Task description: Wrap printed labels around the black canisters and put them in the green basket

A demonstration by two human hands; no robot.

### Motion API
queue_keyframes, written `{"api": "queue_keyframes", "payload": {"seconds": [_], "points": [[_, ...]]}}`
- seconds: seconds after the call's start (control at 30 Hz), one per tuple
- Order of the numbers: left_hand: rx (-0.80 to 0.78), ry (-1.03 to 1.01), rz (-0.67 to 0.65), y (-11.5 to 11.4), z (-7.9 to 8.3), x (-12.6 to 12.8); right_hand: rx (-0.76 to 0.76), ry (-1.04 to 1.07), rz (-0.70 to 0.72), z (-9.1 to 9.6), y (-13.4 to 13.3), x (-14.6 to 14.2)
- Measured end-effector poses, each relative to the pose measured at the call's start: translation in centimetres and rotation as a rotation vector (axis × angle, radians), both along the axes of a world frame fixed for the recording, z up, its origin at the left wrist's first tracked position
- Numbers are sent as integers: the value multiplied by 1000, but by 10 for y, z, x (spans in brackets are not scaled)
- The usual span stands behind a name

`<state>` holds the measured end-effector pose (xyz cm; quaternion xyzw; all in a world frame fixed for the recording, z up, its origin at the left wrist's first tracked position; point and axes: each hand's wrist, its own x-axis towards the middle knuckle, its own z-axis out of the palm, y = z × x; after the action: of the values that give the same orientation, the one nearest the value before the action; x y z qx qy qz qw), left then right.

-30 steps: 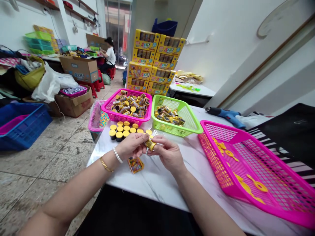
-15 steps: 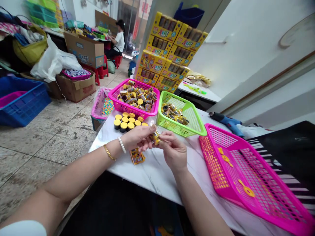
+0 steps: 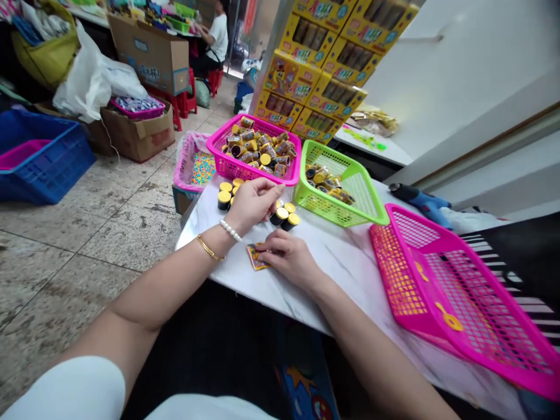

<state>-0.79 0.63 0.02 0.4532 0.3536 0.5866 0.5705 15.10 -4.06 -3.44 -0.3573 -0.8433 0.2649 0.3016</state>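
Note:
My left hand is over the group of small black tubs with yellow lids, its fingers and thumb pressed together. What it holds, if anything, is hidden behind the fingers. Lower on the table, my right hand has its bent fingertips on a small pile of colourful printed wrappers, covering part of it. The tubs stand upright on the white marbled table, some of them hidden by my left hand.
Behind the tubs, a pink basket and a green basket hold small yellow-and-black cylinders. Another pink basket with yellow plastic pieces stands right, near a blue heat gun. Yellow boxes are stacked behind. A person sits far back.
My hands have parted from the small yellow cylinder they held together. The left has gone up to the tubs, the right down-left onto the wrappers. The view has tilted downward.

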Motion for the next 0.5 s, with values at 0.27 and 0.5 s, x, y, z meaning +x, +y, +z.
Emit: {"api": "queue_keyframes", "payload": {"seconds": [0.27,0.5], "points": [[20,133,36,2,-3,0,248,102,-210,-10,1,9],[103,234,-165,-2,-6,4,551,263,-436,41,20,22]]}}
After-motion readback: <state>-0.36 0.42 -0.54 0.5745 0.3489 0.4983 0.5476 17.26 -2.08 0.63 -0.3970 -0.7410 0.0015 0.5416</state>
